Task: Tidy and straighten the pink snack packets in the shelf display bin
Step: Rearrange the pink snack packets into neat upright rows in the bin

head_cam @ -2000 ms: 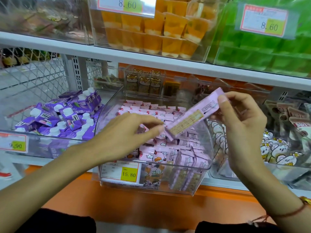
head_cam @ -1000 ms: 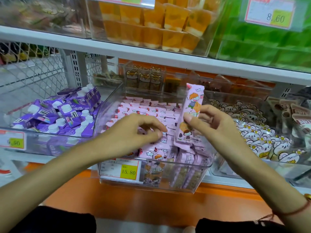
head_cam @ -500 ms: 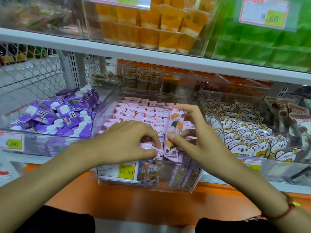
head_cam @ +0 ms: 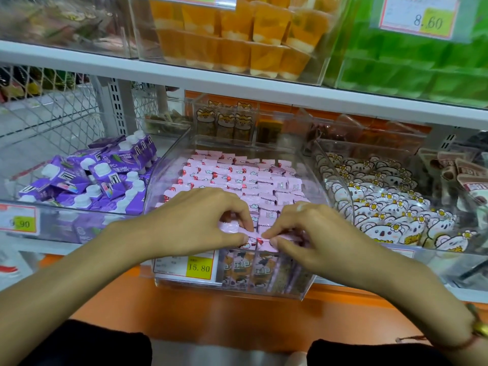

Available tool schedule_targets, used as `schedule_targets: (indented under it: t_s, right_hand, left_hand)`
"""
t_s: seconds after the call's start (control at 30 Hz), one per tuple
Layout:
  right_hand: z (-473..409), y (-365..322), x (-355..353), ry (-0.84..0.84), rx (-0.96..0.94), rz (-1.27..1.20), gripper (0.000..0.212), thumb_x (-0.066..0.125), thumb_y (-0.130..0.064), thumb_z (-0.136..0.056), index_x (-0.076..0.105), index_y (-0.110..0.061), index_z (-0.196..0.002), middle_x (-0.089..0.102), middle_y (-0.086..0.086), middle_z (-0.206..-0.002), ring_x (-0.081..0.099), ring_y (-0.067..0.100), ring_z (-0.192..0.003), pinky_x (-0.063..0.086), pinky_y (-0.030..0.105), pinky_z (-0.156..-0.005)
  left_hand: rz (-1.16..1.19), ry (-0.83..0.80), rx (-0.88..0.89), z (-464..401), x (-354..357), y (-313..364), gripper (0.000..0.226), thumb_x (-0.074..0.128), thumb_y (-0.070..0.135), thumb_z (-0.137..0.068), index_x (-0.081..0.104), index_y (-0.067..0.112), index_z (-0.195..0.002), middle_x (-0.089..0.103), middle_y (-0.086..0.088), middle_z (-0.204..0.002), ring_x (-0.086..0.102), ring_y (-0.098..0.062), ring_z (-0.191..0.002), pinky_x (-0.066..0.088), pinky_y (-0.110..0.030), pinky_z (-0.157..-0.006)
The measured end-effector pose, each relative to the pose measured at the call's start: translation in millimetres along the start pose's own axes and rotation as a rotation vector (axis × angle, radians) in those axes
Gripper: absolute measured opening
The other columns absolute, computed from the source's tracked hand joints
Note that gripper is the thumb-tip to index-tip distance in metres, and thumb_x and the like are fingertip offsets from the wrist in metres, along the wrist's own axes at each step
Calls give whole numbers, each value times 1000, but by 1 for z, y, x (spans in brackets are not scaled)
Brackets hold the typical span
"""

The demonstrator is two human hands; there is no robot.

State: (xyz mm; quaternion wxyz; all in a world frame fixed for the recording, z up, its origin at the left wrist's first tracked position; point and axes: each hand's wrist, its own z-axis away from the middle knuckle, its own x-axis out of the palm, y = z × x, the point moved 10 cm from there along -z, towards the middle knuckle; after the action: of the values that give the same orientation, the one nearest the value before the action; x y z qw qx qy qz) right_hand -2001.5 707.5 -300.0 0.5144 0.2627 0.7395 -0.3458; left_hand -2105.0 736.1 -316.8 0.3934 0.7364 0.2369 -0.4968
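A clear plastic display bin (head_cam: 330, 178) in the middle of the shelf holds several rows of pink snack packets (head_cam: 237, 175) standing upright. Both hands are in the bin's front row. My left hand (head_cam: 200, 220) has its fingers curled and pinches the top edge of a front pink packet (head_cam: 260, 237). My right hand (head_cam: 309, 233) meets it from the right, thumb and forefinger pinching the same packet top. More packets show through the bin's front wall below the hands.
A bin of purple drink cartons (head_cam: 105, 175) stands to the left and a bin of koala-print packets (head_cam: 383, 207) to the right. A yellow 15.80 price tag (head_cam: 199, 266) hangs on the bin front. Orange jelly cups (head_cam: 237, 35) fill the shelf above.
My right hand has brought the pink packet down from above the bin and set it into the front row. Both hands now meet at the front packets.
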Motion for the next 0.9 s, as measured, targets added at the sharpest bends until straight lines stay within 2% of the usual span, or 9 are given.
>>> schedule_targets:
  t_s: [0.1,0.2,0.27,0.33,0.43,0.57,0.67,0.77,0.9]
  right_hand:
    - [-3,3,3,-36,18,15,14,61,-29,-87,71,-30,-97,47,-23,-70,44,-14,-74,32,6,-66]
    - [-5,8,1,-35,48,-65,12,61,-28,-87,72,-28,-92,57,-20,-73,51,-10,-75,37,8,-65]
    - [-7,14,-6,11,74,-110,12,60,-27,-89,71,-27,-93,67,-13,-81,56,-1,-75,42,14,-65]
    - [-9,22,-19,110,104,-32,11,60,-27,-89,70,-29,-95,67,-11,-85,56,-3,-71,44,22,-65]
    - [-13,28,-22,133,148,58,10,65,-31,-86,70,-31,-95,65,-12,-83,53,-3,-65,43,25,-65]
    - [-22,26,3,-84,138,60,24,67,-36,-85,70,-23,-105,66,-6,-90,58,9,-80,49,28,-75]
    - [-29,28,3,-139,139,42,19,70,-31,-83,74,-21,-98,69,-2,-84,59,7,-74,47,19,-66]
    - [-31,28,4,-142,118,5,12,73,-27,-80,75,-20,-90,71,-1,-77,58,2,-64,39,9,-57]
    - [-28,26,1,-64,83,-52,10,65,-26,-88,72,-21,-83,70,1,-72,59,4,-59,42,13,-60]
  left_hand:
    - [38,22,-5,0,-1,0,21,62,56,-77,66,43,-93,63,24,-91,54,5,-89,48,-28,-76]
    - [88,131,-13,0,-10,1,28,59,66,-74,66,42,-86,61,26,-84,51,5,-88,46,-28,-72]
    - [82,213,-29,1,-16,1,33,58,70,-73,65,42,-90,59,24,-87,49,4,-91,47,-31,-75]
    - [66,235,-47,1,-15,0,37,59,70,-74,64,43,-99,58,24,-93,48,3,-94,48,-35,-79]
    - [44,205,-59,-1,-8,0,44,55,70,-76,62,45,-111,58,23,-100,47,2,-96,48,-34,-82]
    - [-4,129,-48,-6,3,2,59,39,77,-77,55,45,-125,58,23,-107,44,0,-101,45,-32,-85]
    - [-60,84,-33,-7,9,5,65,27,76,-79,48,45,-133,51,23,-106,39,-1,-99,37,-27,-86]
    - [-138,50,-28,-8,14,7,66,23,75,-80,46,45,-134,43,24,-107,31,0,-97,23,-24,-78]
    - [-175,-21,-54,-13,19,3,58,33,71,-83,46,45,-133,41,21,-110,29,-3,-99,22,-25,-79]
